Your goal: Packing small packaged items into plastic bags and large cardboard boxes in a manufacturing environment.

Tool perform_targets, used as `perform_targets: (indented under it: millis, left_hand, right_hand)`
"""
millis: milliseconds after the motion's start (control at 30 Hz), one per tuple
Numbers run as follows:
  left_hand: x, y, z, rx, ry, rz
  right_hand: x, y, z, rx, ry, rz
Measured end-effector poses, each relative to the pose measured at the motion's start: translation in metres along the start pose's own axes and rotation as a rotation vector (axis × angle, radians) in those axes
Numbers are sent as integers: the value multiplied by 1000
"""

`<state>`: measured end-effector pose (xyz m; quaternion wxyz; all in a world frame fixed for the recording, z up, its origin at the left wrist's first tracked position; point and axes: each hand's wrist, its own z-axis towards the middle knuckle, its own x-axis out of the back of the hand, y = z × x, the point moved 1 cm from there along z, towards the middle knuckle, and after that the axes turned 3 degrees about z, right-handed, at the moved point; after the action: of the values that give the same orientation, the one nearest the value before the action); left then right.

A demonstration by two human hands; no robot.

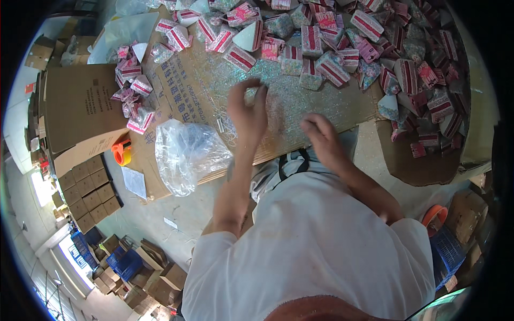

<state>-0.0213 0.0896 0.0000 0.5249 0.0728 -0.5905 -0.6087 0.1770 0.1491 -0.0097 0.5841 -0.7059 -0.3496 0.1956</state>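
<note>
My left hand (249,109) is over the cardboard-covered table (187,91), its fingers curled round toward the thumb in a pinch. Anything between those fingertips is too small to make out. To its right, my right hand (323,136) hovers near the table's front edge with its fingers bent and pressed together, hiding whatever they may hold. Between the hands is a faint reddish blur (276,113) that I cannot identify. Beyond them lie many wedge-shaped, cake-slice-like packs (311,40) with pink and white bands and glittery clear sides. Glitter is scattered over the cardboard.
A clear plastic bag (187,155) lies left of my left forearm. An orange-yellow tape dispenser (122,152) sits by an open carton (80,107). More packs fill a cardboard box (417,168) at right. A translucent bin (120,40) stands at the far left.
</note>
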Motion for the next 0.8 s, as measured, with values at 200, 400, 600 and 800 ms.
perform_targets:
  millis: [200,400,600,800]
  left_hand:
    - [-60,-48,66,-350,-144,497]
    - [-26,-43,72,520,-438,-438]
    - [-2,-31,45,637,-410,-874]
    - [13,2,3,467,-378,-663]
  right_hand:
    - [28,2,-10,-46,-24,-101]
    - [47,19,-15,33,167,-300]
    - [27,3,11,106,-72,-312]
    - [9,5,9,69,-175,-383]
